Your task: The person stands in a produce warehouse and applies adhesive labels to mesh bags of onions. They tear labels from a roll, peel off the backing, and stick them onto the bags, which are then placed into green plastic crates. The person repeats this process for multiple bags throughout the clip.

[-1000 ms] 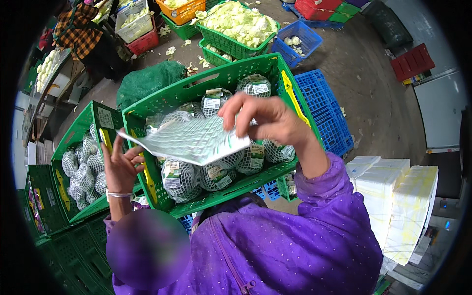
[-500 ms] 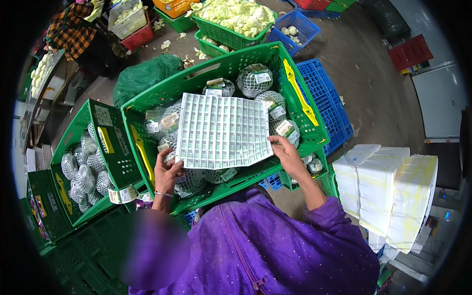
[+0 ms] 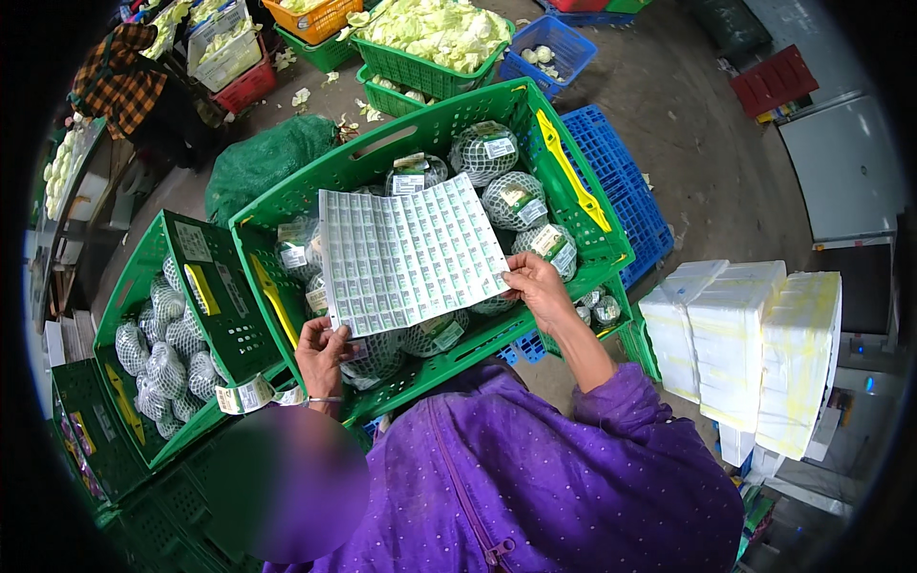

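Observation:
Between my two hands I hold a large sheet of small stickers (image 3: 411,253), laid out in a grid and slightly bowed. My left hand (image 3: 321,355) pinches its lower left corner, and my right hand (image 3: 540,288) pinches its lower right corner. The sheet hangs over a green crate (image 3: 368,377) with yellow handles. Inside the crate lie several round vegetables in white net sleeves, such as the netted one (image 3: 516,201) at the right, with labels on them. The sheet hides those in the middle.
A second green crate (image 3: 177,215) of netted vegetables stands at the left. Blue pallets (image 3: 621,191) and white foam boxes (image 3: 740,344) are on the right. Behind are a green sack (image 3: 272,158) and a green basket of leaves (image 3: 425,67). A person in a checked shirt (image 3: 124,81) stands far left.
The sheet has tilted, its right side swinging up, and shifted left. My right hand has moved left and slightly up with it; the left has dropped slightly. The whole view has shifted a little.

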Motion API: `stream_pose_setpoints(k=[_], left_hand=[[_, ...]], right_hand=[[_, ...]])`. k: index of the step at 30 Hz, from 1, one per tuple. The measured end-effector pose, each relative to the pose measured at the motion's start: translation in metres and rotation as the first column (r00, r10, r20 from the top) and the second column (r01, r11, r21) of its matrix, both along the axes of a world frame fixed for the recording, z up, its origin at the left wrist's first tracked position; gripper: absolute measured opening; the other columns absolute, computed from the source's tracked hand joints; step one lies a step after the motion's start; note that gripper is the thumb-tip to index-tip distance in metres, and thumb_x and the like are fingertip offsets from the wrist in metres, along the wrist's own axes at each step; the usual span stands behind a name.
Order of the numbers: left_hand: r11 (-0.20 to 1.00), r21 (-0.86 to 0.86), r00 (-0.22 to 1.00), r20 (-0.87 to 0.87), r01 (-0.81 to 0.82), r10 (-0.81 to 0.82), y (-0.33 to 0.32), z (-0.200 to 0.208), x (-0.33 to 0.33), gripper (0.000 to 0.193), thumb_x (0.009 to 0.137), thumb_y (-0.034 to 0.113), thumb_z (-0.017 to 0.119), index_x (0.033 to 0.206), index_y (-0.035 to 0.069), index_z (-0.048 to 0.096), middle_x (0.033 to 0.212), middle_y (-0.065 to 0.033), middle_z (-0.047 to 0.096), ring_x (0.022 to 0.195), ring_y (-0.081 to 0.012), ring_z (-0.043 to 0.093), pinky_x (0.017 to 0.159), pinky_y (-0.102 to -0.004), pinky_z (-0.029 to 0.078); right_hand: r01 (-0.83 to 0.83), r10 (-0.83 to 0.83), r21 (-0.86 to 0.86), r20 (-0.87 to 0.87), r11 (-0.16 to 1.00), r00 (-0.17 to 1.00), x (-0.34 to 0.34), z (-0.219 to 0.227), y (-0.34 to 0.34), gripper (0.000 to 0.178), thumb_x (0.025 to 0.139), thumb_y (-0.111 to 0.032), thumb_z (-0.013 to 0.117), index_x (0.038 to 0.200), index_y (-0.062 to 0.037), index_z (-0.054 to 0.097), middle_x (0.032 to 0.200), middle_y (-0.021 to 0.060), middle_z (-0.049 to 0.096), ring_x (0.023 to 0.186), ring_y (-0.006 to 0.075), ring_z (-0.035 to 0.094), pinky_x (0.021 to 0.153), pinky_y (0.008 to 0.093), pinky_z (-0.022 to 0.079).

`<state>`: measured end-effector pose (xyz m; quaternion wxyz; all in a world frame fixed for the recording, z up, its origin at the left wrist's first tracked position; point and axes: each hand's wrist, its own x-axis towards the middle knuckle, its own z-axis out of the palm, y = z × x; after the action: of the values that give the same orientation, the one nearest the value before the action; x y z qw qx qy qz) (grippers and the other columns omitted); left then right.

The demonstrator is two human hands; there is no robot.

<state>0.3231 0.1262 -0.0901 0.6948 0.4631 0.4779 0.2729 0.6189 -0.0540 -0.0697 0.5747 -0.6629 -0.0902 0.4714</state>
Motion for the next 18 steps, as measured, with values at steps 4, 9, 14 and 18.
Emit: stream_pose_setpoints(k=[4, 9, 14, 18], left_hand=[[1.0, 0.003, 0.998, -0.056, -0.003, 0.003, 0.0, 0.006, -0.004, 0.029, 0.08, 0.005, 0.068, 0.103, 0.002, 0.049, 0.069, -0.0036, 0.061, 0.051, -0.0097, 0.056, 0.044, -0.0223, 0.047], [0.995, 0.097, 0.997, -0.073, -0.005, 0.012, -0.001, 0.01, -0.004, 0.033, 0.081, 0.004, 0.066, 0.108, 0.004, 0.047, 0.064, -0.0016, 0.058, 0.048, -0.0077, 0.051, 0.042, -0.0214, 0.043], [0.993, 0.115, 0.989, -0.147, 0.01, 0.007, -0.003, 0.005, -0.009, 0.028, 0.082, 0.006, 0.065, 0.104, 0.002, 0.048, 0.064, -0.003, 0.059, 0.047, -0.0087, 0.052, 0.042, -0.0212, 0.041], [0.997, 0.046, 0.996, -0.072, -0.058, 0.061, -0.006, 0.012, -0.015, 0.023, 0.083, 0.007, 0.065, 0.1, 0.001, 0.05, 0.067, -0.004, 0.06, 0.05, -0.0103, 0.056, 0.044, -0.0214, 0.043]], right_hand=[[-0.023, 0.024, -0.021, 0.091, 1.0, 0.996, 0.0, 0.0, 0.003, 0.021, 0.085, -0.008, 0.06, 0.103, -0.0025, 0.049, 0.083, 0.0056, 0.062, 0.067, 0.0107, 0.059, 0.06, 0.0234, 0.048], [-0.014, 0.016, -0.024, 0.107, 1.0, 0.994, -0.011, 0.001, 0.002, 0.019, 0.085, -0.009, 0.061, 0.099, -0.0036, 0.049, 0.081, 0.0052, 0.062, 0.064, 0.0098, 0.058, 0.056, 0.022, 0.045], [-0.017, 0.025, -0.039, 0.213, 0.999, 0.977, -0.012, -0.016, 0.003, 0.012, 0.086, -0.01, 0.062, 0.086, -0.0033, 0.052, 0.078, 0.0045, 0.062, 0.063, 0.0085, 0.056, 0.055, 0.0222, 0.047], [-0.015, 0.007, 0.066, 0.12, 0.998, 0.993, -0.009, -0.001, 0.004, 0.014, 0.089, -0.016, 0.059, 0.084, -0.004, 0.053, 0.075, 0.0022, 0.059, 0.066, 0.0075, 0.056, 0.055, 0.0226, 0.048]])
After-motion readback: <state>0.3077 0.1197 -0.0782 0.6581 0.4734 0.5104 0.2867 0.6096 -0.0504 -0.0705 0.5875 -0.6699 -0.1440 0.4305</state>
